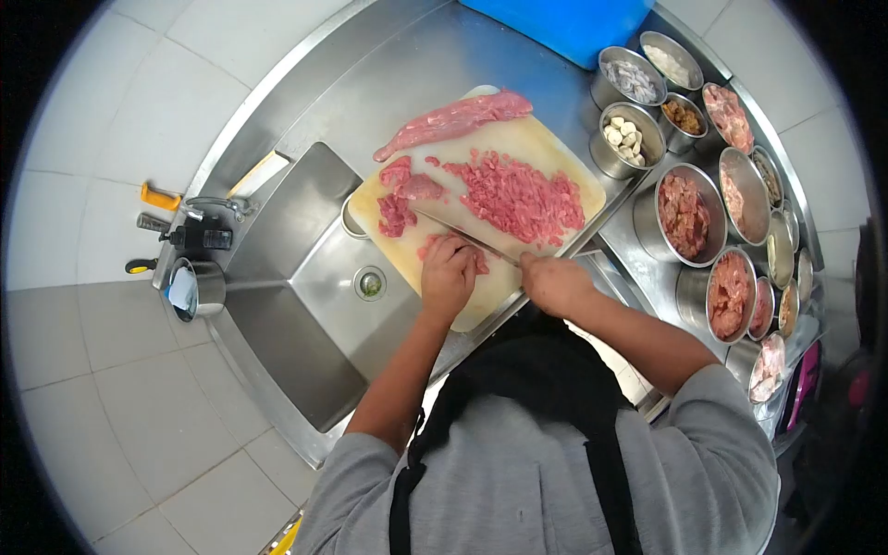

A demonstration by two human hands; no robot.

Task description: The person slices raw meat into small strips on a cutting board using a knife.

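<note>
My right hand [552,283] is closed round the handle of a knife [470,238], whose blade lies low over the cutting board [370,208] and points to the upper left. Just below the blade, my left hand [448,270] has its fingers curled down on small pieces of meat [480,263]. Beyond the knife spreads a pile of chopped meat [518,197]. Some larger chunks [398,211] sit at the board's left, and a long uncut piece of meat [453,122] rests along its far edge.
A steel sink [314,305] with a tap [217,203] is on the left, partly under the board. Steel bowls of meat [683,215] and a pot of white pieces [625,139] crowd the right side. A blue container [564,28] stands at the back.
</note>
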